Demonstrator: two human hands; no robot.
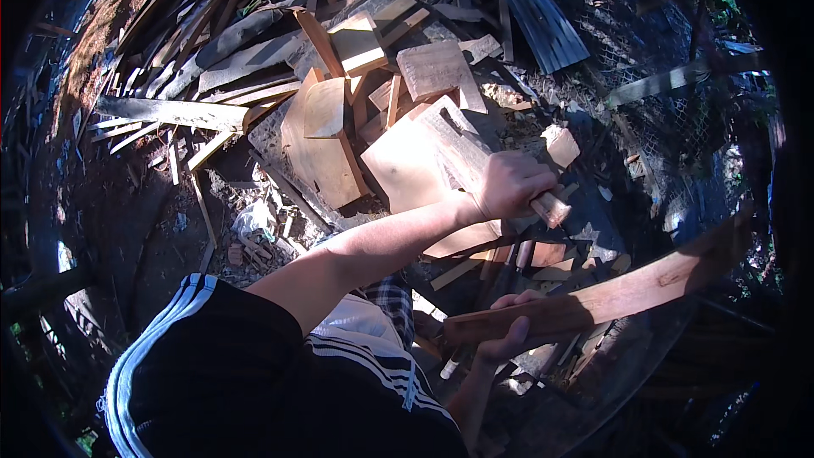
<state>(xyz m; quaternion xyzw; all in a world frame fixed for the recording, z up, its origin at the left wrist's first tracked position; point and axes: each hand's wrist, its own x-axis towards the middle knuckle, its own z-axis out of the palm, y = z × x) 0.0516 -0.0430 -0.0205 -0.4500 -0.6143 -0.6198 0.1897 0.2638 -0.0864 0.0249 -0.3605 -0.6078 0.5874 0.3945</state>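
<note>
My left hand (pixel 513 185) is closed round a narrow piece of weathered pale wood (pixel 449 140), which slants over a broad pale board (pixel 398 170) in the middle of the view. Lower right, my right hand (pixel 509 335) grips the near end of a long reddish-brown board (pixel 610 288), thumb on its front and fingertips showing above. That board rises to the right, partly in shade. Around my left hand lie cut wood blocks and offcuts, among them a curved slab (pixel 318 157) and a flat square piece (pixel 424 68).
A heap of scrap sticks and planks (pixel 254 42) fills the back and left. A corrugated sheet (pixel 543 25) leans beside wire mesh (pixel 619 42) at the back right. A pale beam (pixel 670 76) crosses the right side. Wood chips and white scraps (pixel 254 220) litter the dark ground.
</note>
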